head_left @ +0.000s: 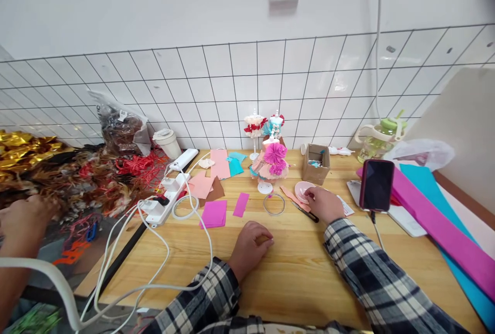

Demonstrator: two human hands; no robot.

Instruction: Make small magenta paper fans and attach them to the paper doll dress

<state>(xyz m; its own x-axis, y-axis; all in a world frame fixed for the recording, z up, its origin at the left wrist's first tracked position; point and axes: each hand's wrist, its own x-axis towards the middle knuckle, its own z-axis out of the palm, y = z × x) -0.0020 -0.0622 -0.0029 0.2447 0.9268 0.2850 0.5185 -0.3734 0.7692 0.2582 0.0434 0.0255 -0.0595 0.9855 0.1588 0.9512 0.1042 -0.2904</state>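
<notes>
Item: small pink paper disc (303,189), thin and round, lying on the wooden table (294,272) just in front of the cardboard box (316,164) and right of the clear ring (274,204).

Right hand (324,204): rested on the disc's near edge, fingers curled over it; whether they pinched the paper or only pressed it could not be told. A dark pen-like tool (305,213) lay touching this hand's left side.

Left hand (249,246): loosely closed, knuckles up, resting on bare table; nothing visibly held.

Handling, as judged: very light, soft, easily creased or torn; best lifted by the rim with a fingertip pinch.

Nearby: paper-dress mannequin (270,166), magenta paper sheets (213,214), phone (376,184). A co-worker's hand (23,220) lay at far left.
</notes>
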